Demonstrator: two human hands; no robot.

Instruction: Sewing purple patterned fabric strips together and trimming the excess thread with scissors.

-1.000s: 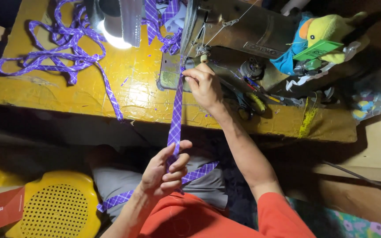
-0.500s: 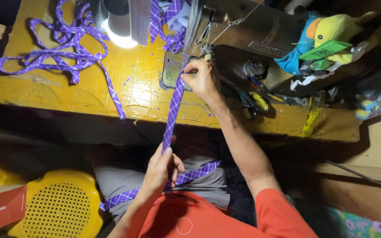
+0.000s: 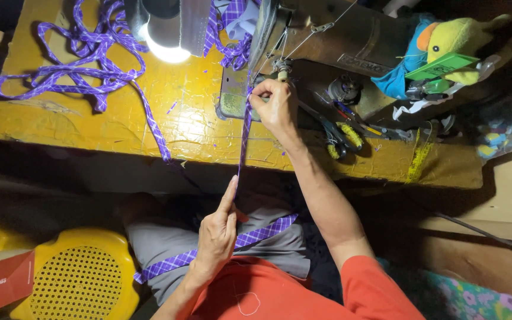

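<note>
A purple checked fabric strip runs taut from the sewing machine down over the yellow table's front edge to my lap. My right hand pinches the strip beside the machine's needle area. My left hand holds the strip lower down, below the table edge, fingers pointing up along it. The strip's tail lies across my grey-clad thigh.
A tangled heap of the same purple strip lies on the yellow table at the left. A bright lamp shines beside the machine. A yellow and blue plush toy, yellow-handled scissors and a yellow plastic stool are nearby.
My right hand has slid up the strip toward the needle. My left hand has straightened along the strip, which now hangs more upright and edge-on.
</note>
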